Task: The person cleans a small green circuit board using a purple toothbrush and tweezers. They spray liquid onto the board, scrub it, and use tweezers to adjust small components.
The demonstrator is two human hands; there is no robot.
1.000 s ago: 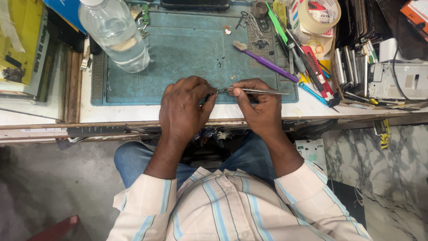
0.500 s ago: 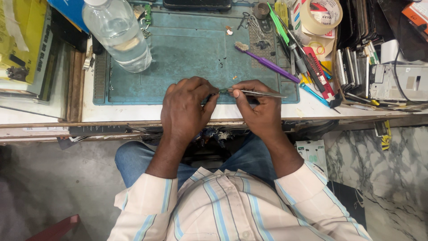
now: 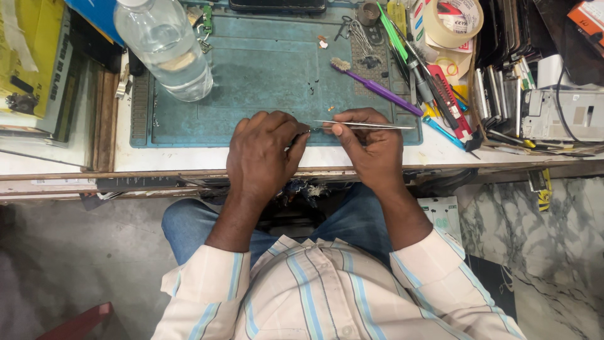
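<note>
Tweezers (image 3: pixel 365 125): thin metal pair, held in the right hand (image 3: pixel 371 148) just above the near edge of the blue-green mat (image 3: pixel 264 75), close to the front of the surface (image 3: pixel 440 151).
Long axis: nearly level across the view, left to right; the fine tips point left toward the left hand (image 3: pixel 261 154), the blunt rear end points right toward the purple brush (image 3: pixel 377 87).
Right grip: closed on the tweezers, thumb and fingers pinching the shaft near its middle.
Left grip: fingers curled shut and pinched at the tweezer tips; something very small is probably held there, but what it is cannot be told.
Handling, as judged: the tweezers are taken to be light, stiff along their length and springy across it, with smooth metal that may slip under a loose pinch. The points look fine and easily bent, so a hold at the mid-shaft, where the right fingers sit, is judged best; the tips are better left untouched.
Small part: if 1 is present, it is judged very light and easily dropped or flicked away.
Nearby: 1 clear plastic bottle (image 3: pixel 165 47) lies on the mat's far left corner; a tape roll (image 3: pixel 453 22) and red-handled tool (image 3: pixel 450 101) lie to the right, well apart from both hands.
</note>
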